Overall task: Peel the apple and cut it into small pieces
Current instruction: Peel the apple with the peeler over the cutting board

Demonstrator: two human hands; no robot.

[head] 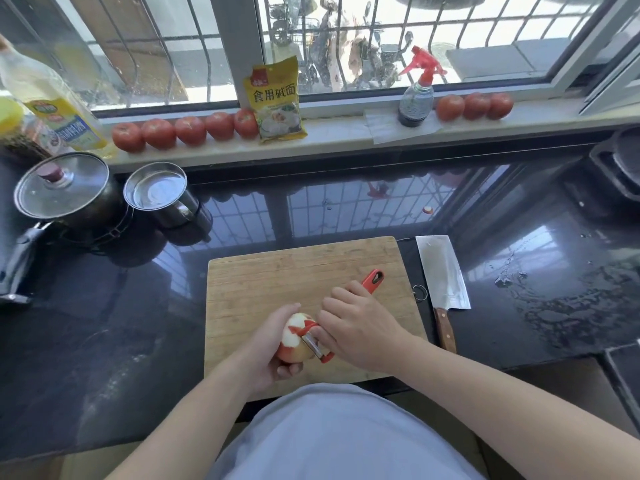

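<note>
Head camera shows the half-peeled apple (297,337) held over the wooden cutting board (277,271), the left hand (273,351) wrapped around it, the right hand (360,327) gripping a red peeler (320,348) against it, and a big knife (443,282) lying beside the board.

- The single head-worn camera is looking forward and steeply down over the person's chest onto the cutting board (284,271).
- It is sitting close above the dark countertop (104,323).
- Its wide angle is also taking in the windowsill (346,133) beyond.
</note>
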